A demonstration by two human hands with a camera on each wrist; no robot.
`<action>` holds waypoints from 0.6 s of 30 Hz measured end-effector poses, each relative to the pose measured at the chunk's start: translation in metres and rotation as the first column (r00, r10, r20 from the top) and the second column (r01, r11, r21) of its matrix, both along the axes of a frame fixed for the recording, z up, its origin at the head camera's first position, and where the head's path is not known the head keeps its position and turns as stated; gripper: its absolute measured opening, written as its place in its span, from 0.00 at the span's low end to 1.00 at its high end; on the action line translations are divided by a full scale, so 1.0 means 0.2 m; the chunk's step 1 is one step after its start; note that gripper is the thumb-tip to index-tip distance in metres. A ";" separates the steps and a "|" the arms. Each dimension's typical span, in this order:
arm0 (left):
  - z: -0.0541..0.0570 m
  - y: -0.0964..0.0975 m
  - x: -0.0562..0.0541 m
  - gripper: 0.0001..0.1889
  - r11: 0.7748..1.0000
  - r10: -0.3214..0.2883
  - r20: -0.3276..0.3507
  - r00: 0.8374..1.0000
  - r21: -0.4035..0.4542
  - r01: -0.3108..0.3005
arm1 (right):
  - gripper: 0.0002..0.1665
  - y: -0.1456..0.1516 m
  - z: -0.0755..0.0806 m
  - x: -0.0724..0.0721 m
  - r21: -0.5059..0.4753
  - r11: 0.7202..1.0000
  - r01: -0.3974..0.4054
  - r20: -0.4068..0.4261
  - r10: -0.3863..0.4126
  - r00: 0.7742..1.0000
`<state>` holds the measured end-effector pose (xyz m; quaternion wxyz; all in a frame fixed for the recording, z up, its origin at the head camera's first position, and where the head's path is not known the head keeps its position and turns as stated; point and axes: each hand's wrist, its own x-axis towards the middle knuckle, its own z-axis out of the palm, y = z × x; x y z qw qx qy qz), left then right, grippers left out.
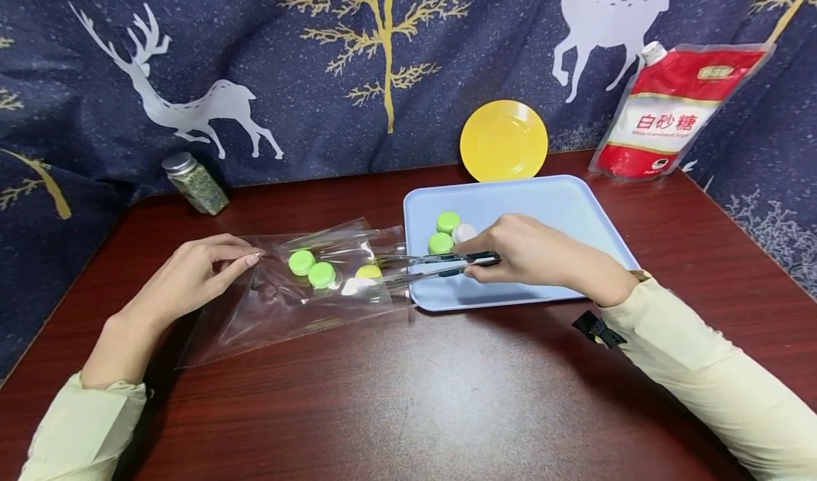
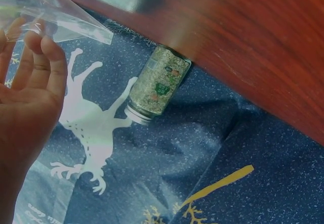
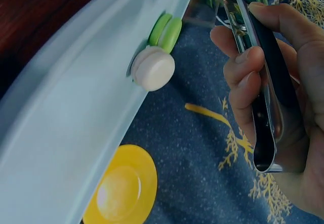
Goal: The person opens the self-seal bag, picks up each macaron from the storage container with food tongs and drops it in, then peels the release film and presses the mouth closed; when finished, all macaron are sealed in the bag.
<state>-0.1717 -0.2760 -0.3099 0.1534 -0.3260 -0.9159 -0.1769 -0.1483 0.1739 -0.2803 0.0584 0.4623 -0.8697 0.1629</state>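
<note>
My left hand [image 1: 198, 272] pinches the closed end of a clear plastic bag [image 1: 274, 325] lying on the table. In the left wrist view, its fingers [image 2: 38, 64] are bent against the film. Two green macarons [image 1: 322, 275] are inside the bag. My right hand [image 1: 536, 254] grips metal tongs with black handles [image 3: 268, 82], whose front reaches into the bag's mouth. A yellow macaron [image 1: 368, 275] is at the tong tips; whether they squeeze it I cannot tell. Two green macarons [image 1: 448, 221] and a whitish macaron [image 3: 154, 70] are on the light-blue tray [image 1: 536, 204], below the right hand.
Behind the tray a yellow plate [image 1: 504, 140] leans against the patterned cloth [image 1: 332, 133]. A red and white sugar pouch [image 1: 664, 123] stands at the back right. A jar of dried herbs [image 1: 196, 184] with a metal lid is at the back left.
</note>
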 end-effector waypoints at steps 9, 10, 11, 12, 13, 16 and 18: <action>0.00 0.00 0.00 0.09 1.000 -0.021 -0.004 1.000 0.002 0.021 | 0.16 -0.08 -0.01 -0.01 0.011 0.999 -0.046 0.011 0.046 0.999; 0.00 0.00 0.00 0.09 1.000 -0.021 -0.005 1.000 -0.001 0.021 | 0.16 -0.09 -0.02 -0.01 0.009 0.999 -0.050 0.015 0.050 0.999; 0.00 0.00 0.00 0.09 1.000 -0.019 -0.004 1.000 -0.003 0.019 | 0.16 -0.10 -0.02 -0.01 0.005 0.998 -0.057 0.012 0.057 0.998; 0.00 0.00 0.00 0.09 1.000 -0.022 -0.004 1.000 -0.004 0.022 | 0.15 -0.11 -0.02 -0.01 0.002 0.998 -0.065 0.007 0.065 0.998; 0.00 0.01 0.00 0.09 1.000 -0.020 -0.004 1.000 -0.004 0.020 | 0.15 -0.12 -0.03 -0.01 0.000 0.997 -0.071 0.003 0.071 0.997; 0.00 0.00 0.00 0.08 1.000 -0.021 -0.004 1.000 -0.003 0.021 | 0.14 -0.15 -0.04 -0.02 -0.002 0.996 -0.090 -0.005 0.090 0.996; 0.00 0.00 0.00 0.08 1.000 -0.017 -0.004 1.000 -0.001 0.017 | 0.15 -0.17 -0.05 -0.03 -0.005 0.995 -0.102 -0.003 0.102 0.995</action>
